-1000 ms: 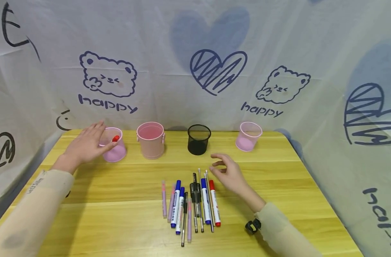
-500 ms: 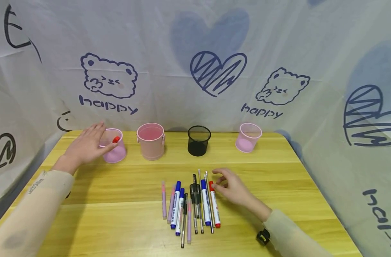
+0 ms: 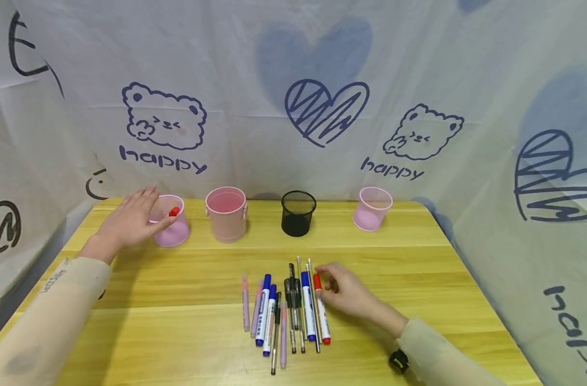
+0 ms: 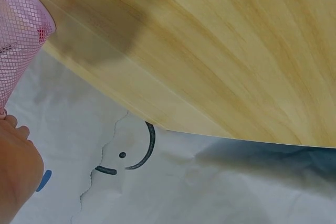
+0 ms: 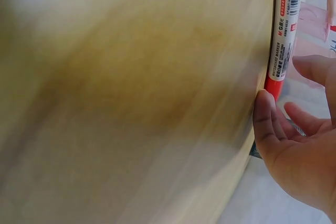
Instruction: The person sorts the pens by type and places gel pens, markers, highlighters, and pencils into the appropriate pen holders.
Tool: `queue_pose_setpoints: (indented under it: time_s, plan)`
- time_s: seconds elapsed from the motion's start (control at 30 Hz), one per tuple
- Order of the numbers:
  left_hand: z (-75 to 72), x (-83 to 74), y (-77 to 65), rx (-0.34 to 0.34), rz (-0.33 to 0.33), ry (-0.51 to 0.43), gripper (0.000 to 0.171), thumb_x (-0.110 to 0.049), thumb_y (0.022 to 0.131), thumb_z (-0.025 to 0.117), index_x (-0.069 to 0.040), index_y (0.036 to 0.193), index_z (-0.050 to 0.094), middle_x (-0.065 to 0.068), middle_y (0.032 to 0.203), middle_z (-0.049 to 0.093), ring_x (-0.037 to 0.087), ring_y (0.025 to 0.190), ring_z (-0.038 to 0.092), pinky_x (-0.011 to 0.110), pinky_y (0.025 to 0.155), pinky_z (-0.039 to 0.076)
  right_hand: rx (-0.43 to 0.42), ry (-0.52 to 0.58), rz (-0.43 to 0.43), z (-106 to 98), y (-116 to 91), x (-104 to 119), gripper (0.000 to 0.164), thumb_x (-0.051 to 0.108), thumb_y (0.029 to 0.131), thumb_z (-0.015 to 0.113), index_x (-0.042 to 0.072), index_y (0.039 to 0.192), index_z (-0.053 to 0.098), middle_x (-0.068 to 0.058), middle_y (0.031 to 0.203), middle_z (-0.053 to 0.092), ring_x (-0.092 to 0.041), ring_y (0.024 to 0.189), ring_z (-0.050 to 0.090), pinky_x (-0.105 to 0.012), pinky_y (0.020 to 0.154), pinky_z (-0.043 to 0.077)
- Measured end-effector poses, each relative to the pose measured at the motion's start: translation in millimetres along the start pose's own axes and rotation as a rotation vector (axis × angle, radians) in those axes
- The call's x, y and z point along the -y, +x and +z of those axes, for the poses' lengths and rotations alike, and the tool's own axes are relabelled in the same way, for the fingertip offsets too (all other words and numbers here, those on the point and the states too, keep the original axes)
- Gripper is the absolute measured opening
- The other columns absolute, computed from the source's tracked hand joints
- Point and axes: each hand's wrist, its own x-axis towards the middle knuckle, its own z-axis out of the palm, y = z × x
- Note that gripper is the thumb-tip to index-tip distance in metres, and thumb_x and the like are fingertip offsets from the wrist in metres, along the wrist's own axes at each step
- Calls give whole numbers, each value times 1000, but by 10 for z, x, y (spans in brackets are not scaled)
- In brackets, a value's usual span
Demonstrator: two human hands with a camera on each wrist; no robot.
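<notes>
My left hand (image 3: pixel 131 217) lies against the pink mesh pen cup (image 3: pixel 171 236) at the left, its straight fingers along the cup's left side and its thumb across the front of the rim. A red cap (image 3: pixel 175 212) shows inside that cup. The left wrist view catches part of the mesh cup (image 4: pixel 18 30) and my knuckles beside it. My right hand (image 3: pixel 348 295) is at the red whiteboard marker (image 3: pixel 324 316) on the right of the pen row, with fingertips by its red cap. In the right wrist view the fingers (image 5: pixel 268 124) lie loosely bent around the cap end of the marker (image 5: pixel 286 24).
To the left of the red marker lie several pens, including a blue marker (image 3: pixel 308 311), black-capped pens (image 3: pixel 293 300) and pale purple highlighters (image 3: pixel 245 305). Along the back stand a pink bucket (image 3: pixel 228 222), a black mesh cup (image 3: pixel 296 222) and another pink cup (image 3: pixel 370 217), before a white cloth (image 3: pixel 254 139).
My right hand has come down from above the pens to the red marker's cap. The left hand stays at the pink mesh cup.
</notes>
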Motion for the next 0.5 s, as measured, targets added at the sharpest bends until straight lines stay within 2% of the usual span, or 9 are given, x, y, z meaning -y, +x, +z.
queue_pose_setpoints:
  time_s: [0.27, 0.5]
  plan:
    - [28, 15, -2, 5, -5, -2, 103, -68, 102, 44, 9, 162, 12, 31, 169, 9, 51, 155, 11, 64, 126, 8, 20, -81, 2, 27, 2, 20, 53, 13, 88, 79, -5, 135, 61, -11, 118, 63, -17, 90, 59, -26, 76, 56]
    - [13, 16, 6, -3, -4, -4, 102, -67, 102, 45, 9, 162, 13, 31, 169, 10, 51, 155, 12, 64, 126, 8, 7, -72, 2, 50, 18, 15, 52, 11, 88, 80, -5, 134, 62, -13, 120, 63, -15, 86, 59, -24, 73, 57]
